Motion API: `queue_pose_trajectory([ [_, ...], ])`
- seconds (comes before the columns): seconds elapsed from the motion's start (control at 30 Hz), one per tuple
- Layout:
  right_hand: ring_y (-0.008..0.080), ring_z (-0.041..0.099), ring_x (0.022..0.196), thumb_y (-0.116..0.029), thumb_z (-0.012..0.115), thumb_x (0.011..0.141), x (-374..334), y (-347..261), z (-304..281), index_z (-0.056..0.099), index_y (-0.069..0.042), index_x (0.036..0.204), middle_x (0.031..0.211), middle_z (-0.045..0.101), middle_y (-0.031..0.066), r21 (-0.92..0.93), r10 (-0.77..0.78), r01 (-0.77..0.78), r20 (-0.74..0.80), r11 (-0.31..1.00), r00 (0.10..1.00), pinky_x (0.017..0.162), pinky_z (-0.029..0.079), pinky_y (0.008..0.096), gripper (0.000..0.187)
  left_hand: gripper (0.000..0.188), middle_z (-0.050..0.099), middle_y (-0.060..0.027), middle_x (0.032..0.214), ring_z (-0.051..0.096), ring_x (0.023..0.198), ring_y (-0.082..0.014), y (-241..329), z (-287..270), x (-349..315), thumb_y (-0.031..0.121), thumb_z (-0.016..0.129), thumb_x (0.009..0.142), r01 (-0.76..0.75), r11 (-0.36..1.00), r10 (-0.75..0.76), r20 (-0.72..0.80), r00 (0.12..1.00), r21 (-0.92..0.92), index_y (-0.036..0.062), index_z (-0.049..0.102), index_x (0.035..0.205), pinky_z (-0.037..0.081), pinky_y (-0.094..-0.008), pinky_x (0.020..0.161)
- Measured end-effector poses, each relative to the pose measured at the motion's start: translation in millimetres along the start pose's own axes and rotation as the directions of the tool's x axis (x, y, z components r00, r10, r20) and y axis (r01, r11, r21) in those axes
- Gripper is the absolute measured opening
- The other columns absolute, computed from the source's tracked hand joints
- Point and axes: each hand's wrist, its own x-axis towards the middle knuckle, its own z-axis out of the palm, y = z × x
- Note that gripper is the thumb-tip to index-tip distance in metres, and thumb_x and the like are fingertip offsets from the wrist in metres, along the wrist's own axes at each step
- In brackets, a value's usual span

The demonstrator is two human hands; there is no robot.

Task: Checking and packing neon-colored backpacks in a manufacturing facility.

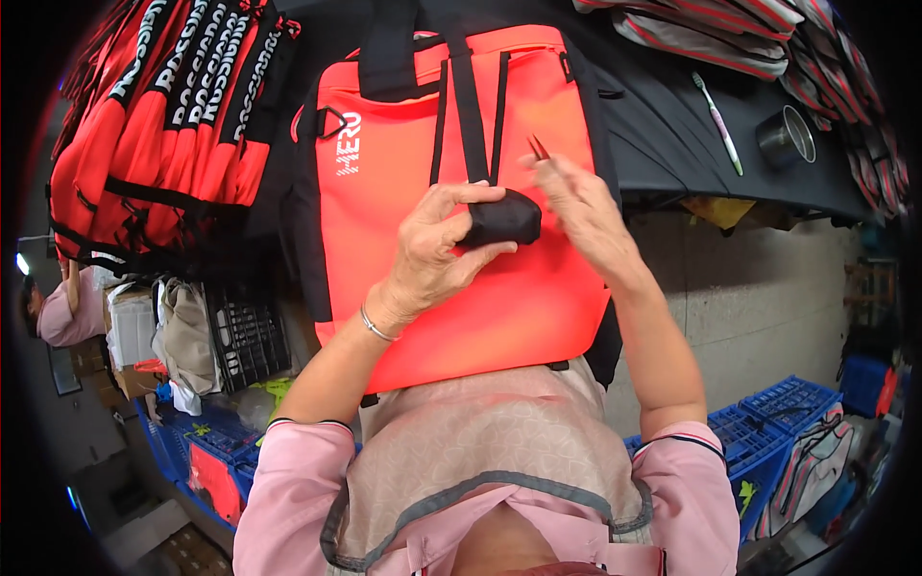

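A bright red-orange bag with black sides and black straps lies on the table and reaches to my front. My left hand is closed on a folded black fabric piece, pinched between thumb and fingers, where the long black strap of the bag comes down. Just right of it, my right hand is closed on a small red tool with two slim points, which look like tweezers or snips. Its points face up and away from me; the rest is hidden in the fingers.
Red bags are piled at the far left, grey striped bags at the far right. A toothbrush and a metal cup are on the black table cover. Blue crates stand lower right. A person's pink sleeve shows at left.
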Motion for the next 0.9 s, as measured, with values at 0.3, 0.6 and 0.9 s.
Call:
queue_pose_trajectory([
  [0.3,0.0073,0.052,0.074,-0.010,0.074,0.086,-72,2,7,0.066,0.002,0.103,0.086,0.058,0.0006,-0.276,-0.256,0.182,-0.262,0.944,0.931,0.066,0.043,0.0214,0.023,0.030,0.072,-0.0094,0.106,0.071,0.084,-0.0197,2,13,-24,0.001,0.081,0.071,0.060,0.998,-0.055,-0.117,0.992,0.037,0.0065,0.074,0.100,0.059,-0.0293,0.070],
  [0.6,0.0186,0.062,0.069,-0.009,0.079,0.079,-67,-2,12,0.067,0.001,0.092,0.082,0.064,0.0095,-0.488,-0.403,0.299,-0.123,0.820,0.907,0.065,0.051,0.0276,0.021,0.031,0.071,-0.0089,0.110,0.069,0.093,-0.0220,0,14,-29,-0.003,0.078,0.071,0.091,0.995,-0.095,-0.102,0.990,-0.043,0.0076,0.074,0.100,0.059,-0.0310,0.079],
  [0.9,0.0165,0.062,0.068,-0.009,0.079,0.079,-62,-1,10,0.067,0.002,0.091,0.081,0.064,0.0088,-0.493,-0.368,0.296,-0.052,0.818,0.928,0.064,0.051,0.0263,0.020,0.031,0.071,-0.0087,0.109,0.069,0.094,-0.0228,-7,14,-36,-0.003,0.078,0.069,0.107,0.992,-0.110,-0.050,0.993,-0.060,0.0077,0.074,0.098,0.059,-0.0315,0.077],
])
